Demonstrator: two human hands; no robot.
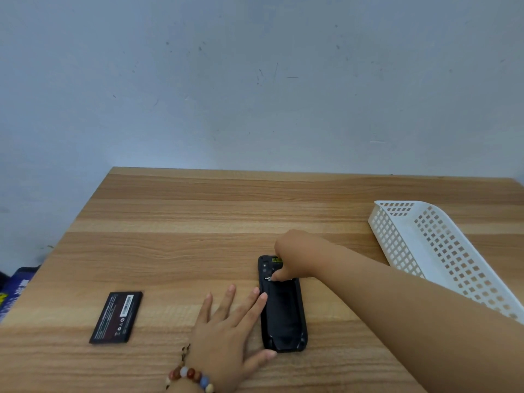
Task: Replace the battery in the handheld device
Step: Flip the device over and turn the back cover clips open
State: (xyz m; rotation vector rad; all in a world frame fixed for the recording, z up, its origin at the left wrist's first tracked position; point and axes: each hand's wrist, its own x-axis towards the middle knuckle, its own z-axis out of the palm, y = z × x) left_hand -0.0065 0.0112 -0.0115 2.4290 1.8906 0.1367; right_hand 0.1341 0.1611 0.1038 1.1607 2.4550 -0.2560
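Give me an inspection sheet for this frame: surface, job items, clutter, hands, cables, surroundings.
Surface: wooden table, mostly bare.
Job items: handheld device lying back side up, cover on; loose battery lying flat, apart, to its left.
Clutter: white perforated basket at right; contents not visible.
Hands: left hand flat on the table, fingertips against the device's left edge; right hand with a fingertip on the latch near the device's far end. Bead bracelet on left wrist.
Cables: nothing seen.
Surroundings: pale scuffed wall; dark blue item at left edge, unclear.
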